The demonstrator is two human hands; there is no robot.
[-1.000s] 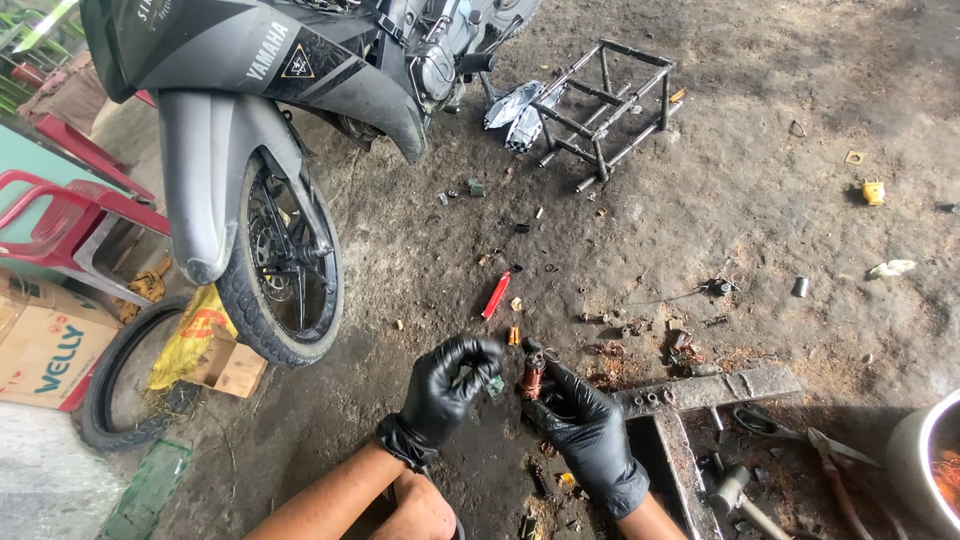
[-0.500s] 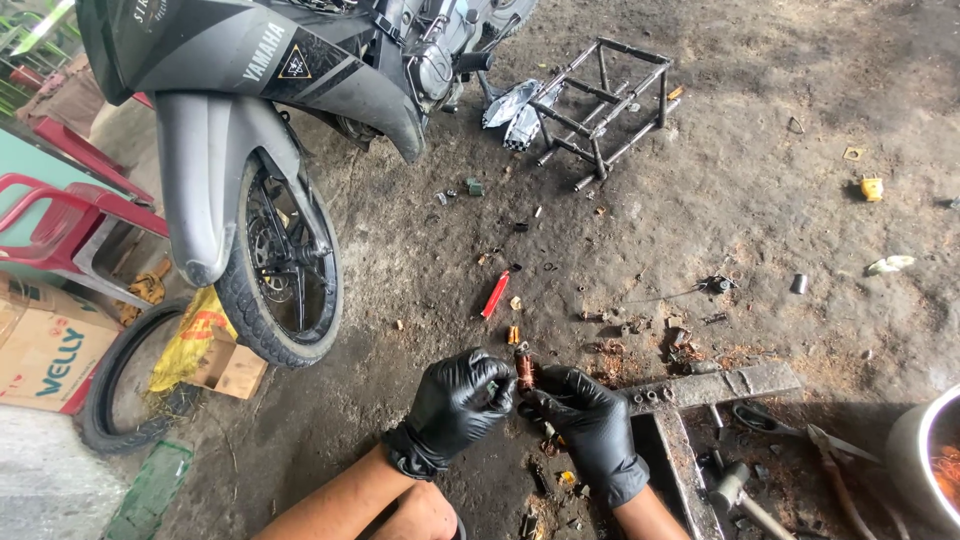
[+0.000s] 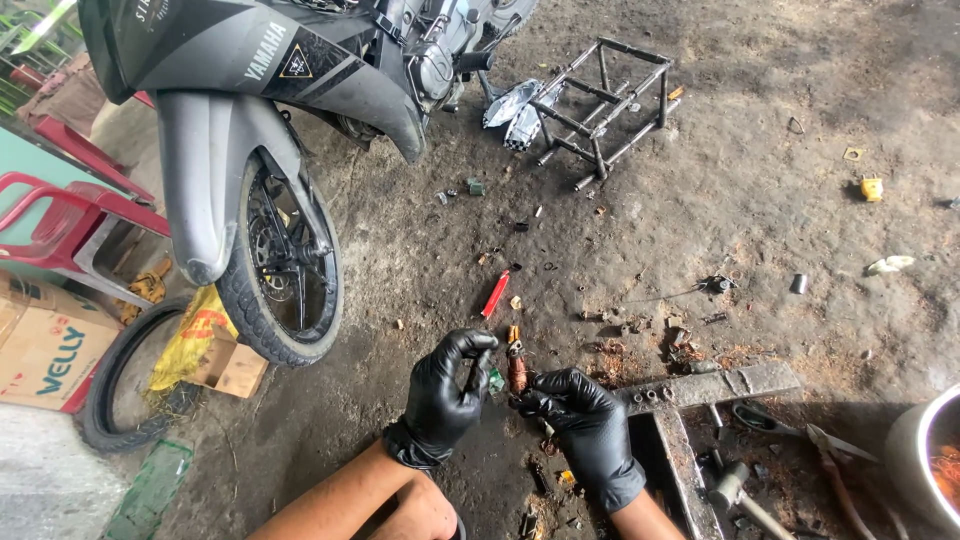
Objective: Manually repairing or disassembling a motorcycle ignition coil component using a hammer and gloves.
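Where the two forearms enter at the bottom edge, both hands are seen in black rubber gloves, held low over a dirty concrete floor [image 3: 760,200]. A small rusty brown cylindrical metal part [image 3: 517,372] is pinched upright at its lower end by the fingertips of the right hand [image 3: 583,425]. Just beside it, the left hand [image 3: 447,392] is curled, thumb and forefinger closed on something small and greenish that cannot be made out. A rusty angle-iron frame [image 3: 710,385] lies to the right of the hands, with a hammer [image 3: 735,490] and pliers [image 3: 830,450] near it. At the right edge a round metal pot [image 3: 905,450] is partly shown, with orange-brown material inside. A red marker-like stick [image 3: 495,294] lies on the floor beyond the hands. Farther off, a grey motorcycle [image 3: 250,60] stands on its front wheel [image 3: 285,265], and a welded metal rack [image 3: 605,105] rests near it.
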